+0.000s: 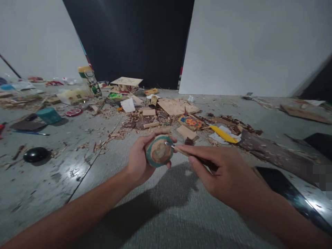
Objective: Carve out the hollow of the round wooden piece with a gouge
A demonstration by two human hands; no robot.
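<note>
My left hand (141, 157) is closed around a round wooden piece (158, 154), tilted up toward me above the floor. Its rim is teal, and its middle is bare brown wood with an uneven, hollowed surface. Fingertips show past its right edge. In my right hand (220, 169) is a carving tool (181, 149) with a wooden handle and a short metal shaft, gripped like a pen. The metal tip rests at the upper right of the teal rim; whether it cuts in, I cannot tell.
Wood shavings and offcuts (186, 132) lie ahead, with a plywood piece (176, 105) and a yellow object (225, 134). Left are a black rounded object (36, 154), a teal block (48, 115) and a tall printed container (90, 81). A dark plank (275, 154) lies right.
</note>
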